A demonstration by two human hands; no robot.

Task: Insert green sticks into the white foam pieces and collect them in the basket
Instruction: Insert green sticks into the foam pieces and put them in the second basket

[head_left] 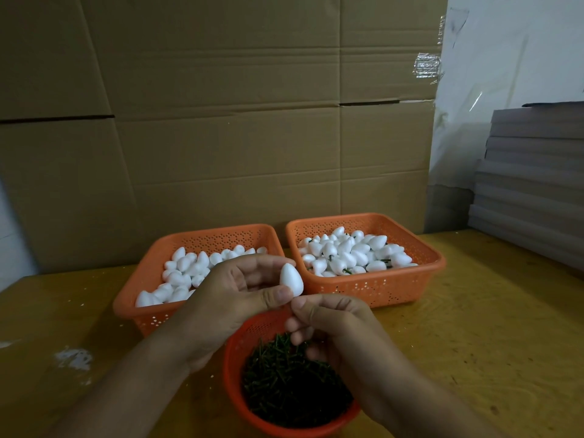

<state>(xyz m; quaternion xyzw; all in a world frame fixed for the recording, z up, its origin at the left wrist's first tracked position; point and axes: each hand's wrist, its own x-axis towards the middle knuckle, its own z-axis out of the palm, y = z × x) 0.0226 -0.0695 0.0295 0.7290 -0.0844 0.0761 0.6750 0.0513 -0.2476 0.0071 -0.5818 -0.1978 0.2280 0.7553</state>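
White egg-shaped foam piece (291, 279) was pinched between the thumb and fingers of the left hand (240, 289), pointed end up, held in the air above the near edge of the two rectangular baskets. Just below it, the right hand (331, 327) had its thumb and fingers curled together close under the foam's blunt end; whether they held a stick could not be made out. Directly beneath both hands sat a small round orange plastic basket (234, 368) filled with short dark green sticks (284, 384). Behind, side by side on the yellowish wooden table (474, 343), stood two orange perforated rectangular baskets. The left one (189, 240) held plain white foam pieces; the right one (423, 279) held foam pieces with green sticks showing among them. Brown corrugated cardboard sheets (221, 121) rose behind the baskets.
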